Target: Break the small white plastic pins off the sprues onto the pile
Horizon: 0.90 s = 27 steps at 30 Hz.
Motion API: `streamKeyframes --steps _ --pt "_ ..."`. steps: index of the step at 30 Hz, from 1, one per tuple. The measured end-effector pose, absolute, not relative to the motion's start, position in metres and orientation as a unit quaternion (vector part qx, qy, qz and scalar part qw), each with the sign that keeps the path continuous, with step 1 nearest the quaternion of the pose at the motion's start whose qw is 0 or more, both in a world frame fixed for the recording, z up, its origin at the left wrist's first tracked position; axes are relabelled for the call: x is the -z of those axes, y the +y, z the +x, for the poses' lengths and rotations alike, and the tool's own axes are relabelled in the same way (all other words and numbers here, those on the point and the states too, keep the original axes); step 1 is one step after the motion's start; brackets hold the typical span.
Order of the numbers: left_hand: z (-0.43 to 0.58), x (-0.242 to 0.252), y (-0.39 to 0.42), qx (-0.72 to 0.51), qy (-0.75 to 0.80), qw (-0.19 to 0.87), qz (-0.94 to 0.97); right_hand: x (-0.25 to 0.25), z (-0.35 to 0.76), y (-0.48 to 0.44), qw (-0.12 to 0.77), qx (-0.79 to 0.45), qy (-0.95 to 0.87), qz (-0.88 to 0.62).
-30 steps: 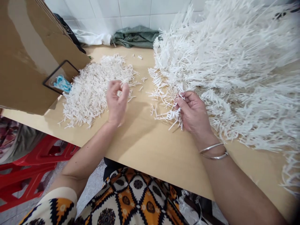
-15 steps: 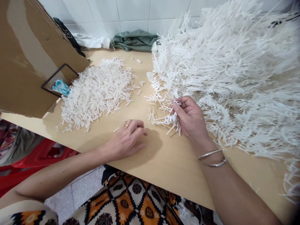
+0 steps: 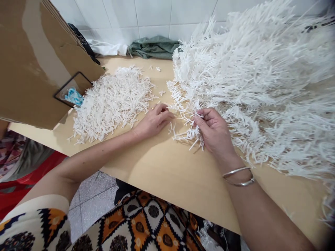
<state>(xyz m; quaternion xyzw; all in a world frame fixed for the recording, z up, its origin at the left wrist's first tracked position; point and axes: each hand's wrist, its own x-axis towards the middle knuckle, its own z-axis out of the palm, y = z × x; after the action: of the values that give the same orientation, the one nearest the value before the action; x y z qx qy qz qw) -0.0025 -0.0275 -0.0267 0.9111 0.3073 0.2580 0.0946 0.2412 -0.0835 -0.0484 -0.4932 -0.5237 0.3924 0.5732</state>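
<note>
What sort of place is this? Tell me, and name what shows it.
Probably a small home workshop or piecework bench. A plain wooden table set against a white tiled wall carries a huge heap of white plastic strips and a smaller sorted pile, with cardboard sheets leaning beside.

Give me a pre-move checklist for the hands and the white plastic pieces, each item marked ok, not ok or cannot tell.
1. Right hand grips a branched white strip at the near edge of the big tangled heap: ok.
2. Left hand rests on the table between the two piles, fingers curled: ok.
3. Left hand holds a piece: cannot tell, the fingers hide it.
4. Small pile of short pieces lies apart from the big heap: ok.
5. Bare table between the hands: ok, only a few stray pieces.
6. Cardboard sheet clear of the small pile: not ok, it stands at the pile's left edge.
</note>
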Motion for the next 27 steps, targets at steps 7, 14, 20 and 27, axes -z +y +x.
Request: streamKeyframes --steps 7,14,20,27 --pt "0.014 0.032 -0.026 -0.248 0.391 0.021 0.886 0.051 0.243 -0.082 0.574 -0.387 -0.531 -0.489" --pt "-0.016 0.041 0.005 -0.291 0.576 -0.067 0.761 0.054 0.244 -0.080 0.580 -0.378 -0.543 -0.476" --pt "-0.018 0.019 -0.006 -0.337 0.497 -0.085 0.795 0.054 0.244 -0.081 0.574 -0.380 -0.549 -0.474" --pt "0.024 0.010 -0.061 -0.289 0.259 -0.002 0.922 0.039 0.234 -0.087 0.617 -0.416 -0.488 -0.457"
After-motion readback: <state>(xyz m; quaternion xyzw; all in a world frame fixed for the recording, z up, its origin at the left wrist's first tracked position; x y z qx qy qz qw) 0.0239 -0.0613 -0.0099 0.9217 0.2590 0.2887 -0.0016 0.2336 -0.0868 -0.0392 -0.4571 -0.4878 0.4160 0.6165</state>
